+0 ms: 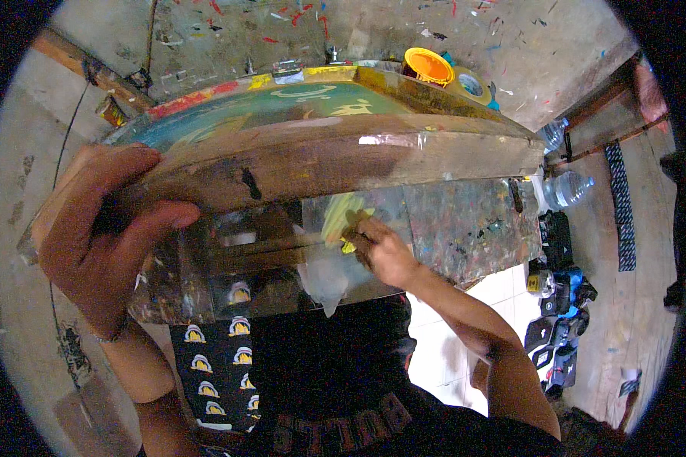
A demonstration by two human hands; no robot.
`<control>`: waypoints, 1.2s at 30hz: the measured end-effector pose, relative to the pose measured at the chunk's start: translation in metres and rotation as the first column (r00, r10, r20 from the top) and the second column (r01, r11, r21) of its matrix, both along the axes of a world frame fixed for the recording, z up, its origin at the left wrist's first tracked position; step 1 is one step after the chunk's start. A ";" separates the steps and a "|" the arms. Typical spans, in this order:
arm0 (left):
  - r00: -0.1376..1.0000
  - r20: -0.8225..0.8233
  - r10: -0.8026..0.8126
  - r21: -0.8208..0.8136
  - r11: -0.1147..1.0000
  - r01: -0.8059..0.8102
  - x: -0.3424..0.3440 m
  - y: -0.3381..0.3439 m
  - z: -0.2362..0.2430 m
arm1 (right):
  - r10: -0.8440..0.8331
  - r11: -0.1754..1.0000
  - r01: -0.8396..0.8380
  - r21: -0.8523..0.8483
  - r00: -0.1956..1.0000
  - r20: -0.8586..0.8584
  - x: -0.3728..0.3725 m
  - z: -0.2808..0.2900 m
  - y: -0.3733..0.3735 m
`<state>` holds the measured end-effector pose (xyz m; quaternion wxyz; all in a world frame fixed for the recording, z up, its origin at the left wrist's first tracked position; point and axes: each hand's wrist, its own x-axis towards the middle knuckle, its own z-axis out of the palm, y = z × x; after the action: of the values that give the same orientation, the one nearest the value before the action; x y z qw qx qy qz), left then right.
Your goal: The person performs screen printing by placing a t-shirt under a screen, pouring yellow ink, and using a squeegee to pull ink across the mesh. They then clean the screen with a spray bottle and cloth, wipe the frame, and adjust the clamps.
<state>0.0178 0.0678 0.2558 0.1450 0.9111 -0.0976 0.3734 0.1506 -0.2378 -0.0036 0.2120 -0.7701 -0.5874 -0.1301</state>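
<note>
My left hand point(91, 228) grips the left end of a thick wooden frame point(297, 160) that is raised and tilted above the worktable, with painted teal and green mesh point(274, 103) inside it. My right hand point(381, 247) is closed on a crumpled yellow cloth or pad point(335, 217) beneath the frame, against a glossy translucent surface point(320, 274) on the worktable. That surface has a pale grey smear along its near edge. The worktable's paint-speckled top point(465, 228) shows to the right.
An open orange tub point(427, 65) and tape rolls point(471, 85) sit behind the frame. Clear water bottles point(568, 190) stand at right, above assorted dark items point(556, 327) near a white tiled floor point(450, 335). Stacked black printed sheets or fabric point(206, 365) lie below the table's left part.
</note>
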 end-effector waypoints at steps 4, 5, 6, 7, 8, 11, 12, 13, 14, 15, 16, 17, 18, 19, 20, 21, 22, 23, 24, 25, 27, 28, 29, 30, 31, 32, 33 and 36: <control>0.998 0.003 -0.065 -0.086 0.994 0.065 0.002 0.001 -0.001 | -0.300 0.941 0.235 -0.245 0.913 -0.277 0.006 -0.004 0.005; 0.998 0.006 -0.056 -0.076 0.996 0.056 0.003 0.002 -0.001 | -0.202 0.972 0.168 -0.165 0.955 -0.217 0.007 -0.006 0.006; 0.999 -0.005 -0.051 -0.054 0.997 0.051 0.003 0.003 -0.001 | -0.084 0.993 0.072 -0.096 0.988 -0.130 0.007 -0.008 0.006; 0.998 -0.009 -0.060 -0.032 0.998 0.059 0.003 0.004 -0.001 | 0.072 0.996 -0.072 -0.051 0.997 -0.003 0.006 -0.010 0.007; 0.999 -0.006 -0.051 -0.016 0.999 0.051 0.003 0.005 -0.001 | -0.054 0.998 0.053 -0.017 0.995 -0.078 0.006 -0.011 0.006; 0.998 0.013 -0.055 -0.002 0.998 0.055 0.001 0.005 -0.002 | -0.295 0.950 0.265 -0.168 0.937 -0.189 0.004 -0.015 0.003; 0.998 0.020 -0.064 -0.008 0.998 0.064 0.001 0.005 -0.002 | -0.215 0.964 0.170 -0.203 0.949 -0.229 0.004 -0.015 0.000; 0.998 0.017 -0.068 -0.013 0.998 0.068 0.001 0.005 -0.002 | -0.147 0.982 0.111 -0.153 0.958 -0.247 0.001 -0.016 -0.004; 0.996 0.034 -0.078 0.011 0.997 0.077 0.001 0.006 -0.002 | -0.078 0.994 0.054 -0.100 0.962 -0.262 0.001 -0.015 -0.009; 0.996 0.032 -0.080 0.029 0.996 0.079 0.002 0.006 -0.001 | 0.038 0.997 -0.051 -0.052 0.971 -0.237 -0.004 -0.015 -0.013; 0.996 0.025 -0.081 0.043 0.996 0.079 0.002 0.006 -0.002 | -0.097 0.992 0.067 -0.105 0.942 -0.322 0.000 -0.013 -0.020; 0.997 0.012 -0.081 0.024 0.996 0.081 0.002 0.006 -0.002 | -0.130 0.983 0.084 -0.165 0.948 -0.290 -0.005 -0.013 -0.025; 0.997 0.003 -0.078 0.002 0.997 0.078 0.002 0.006 -0.003 | -0.150 0.980 0.112 -0.166 0.960 -0.238 -0.007 -0.011 -0.030; 0.996 0.007 -0.091 -0.002 0.996 0.091 0.002 0.007 -0.003 | -0.167 0.977 0.139 -0.161 0.970 -0.178 -0.011 -0.011 -0.034; 0.997 0.013 -0.074 -0.001 0.997 0.074 0.002 0.007 -0.003 | -0.157 0.980 0.129 -0.150 0.969 -0.190 -0.011 -0.009 -0.038; 0.996 0.023 -0.081 0.015 0.997 0.081 0.002 0.008 -0.003 | -0.152 0.983 0.125 -0.138 0.967 -0.204 -0.014 -0.008 -0.039; 0.997 0.019 -0.070 0.025 0.997 0.069 0.003 0.009 -0.004 | -0.150 0.984 0.125 -0.124 0.965 -0.217 -0.014 -0.007 -0.040; 0.997 0.023 -0.079 0.019 0.997 0.079 0.003 0.009 -0.004 | -0.164 0.984 0.143 -0.104 0.959 -0.229 -0.016 -0.006 -0.040; 0.998 0.008 -0.062 0.005 0.998 0.062 0.002 0.009 -0.004 | -0.292 0.956 0.280 -0.084 0.930 -0.225 -0.015 -0.006 -0.039; 0.998 0.001 -0.058 -0.003 0.998 0.058 0.000 0.008 -0.005 | -0.187 0.978 0.160 -0.134 0.957 -0.221 -0.017 -0.006 -0.037; 0.998 -0.002 -0.063 -0.018 0.998 0.063 -0.002 0.008 -0.006 | 0.026 0.995 -0.038 -0.090 0.991 -0.128 -0.016 -0.008 -0.034; 0.996 0.006 -0.089 0.000 0.996 0.089 -0.002 0.007 -0.006 | -0.109 0.989 0.083 -0.126 0.969 -0.220 -0.013 -0.008 -0.032; 0.997 0.009 -0.071 -0.006 0.997 0.071 -0.001 0.008 -0.005 | -0.177 0.978 0.138 -0.159 0.950 -0.259 -0.012 -0.009 -0.031; 0.998 0.009 -0.062 0.003 0.998 0.062 -0.001 0.008 -0.005 | -0.256 0.961 0.208 -0.185 0.920 -0.297 -0.011 -0.009 -0.030; 0.999 0.003 -0.051 0.009 0.999 0.051 0.000 0.008 -0.005 | -0.366 0.930 0.322 -0.179 0.868 -0.337 -0.010 -0.009 -0.030; 0.998 -0.016 -0.056 -0.010 0.998 0.056 0.000 0.007 -0.005 | -0.355 0.920 0.306 -0.245 0.915 -0.192 -0.010 -0.009 -0.030; 0.998 -0.024 -0.056 -0.024 0.998 0.056 0.000 0.007 -0.004 | -0.237 0.958 0.192 -0.216 0.949 -0.207 -0.008 -0.008 -0.031; 0.998 -0.013 -0.060 0.028 0.998 0.060 0.001 0.008 -0.001 | 0.087 0.996 -0.087 0.004 0.992 -0.094 -0.005 -0.004 -0.029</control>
<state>0.0183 0.0756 0.2553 0.1438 0.9120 -0.1293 0.3619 0.1460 -0.2671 -0.0074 0.2449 -0.7489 -0.6100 -0.0843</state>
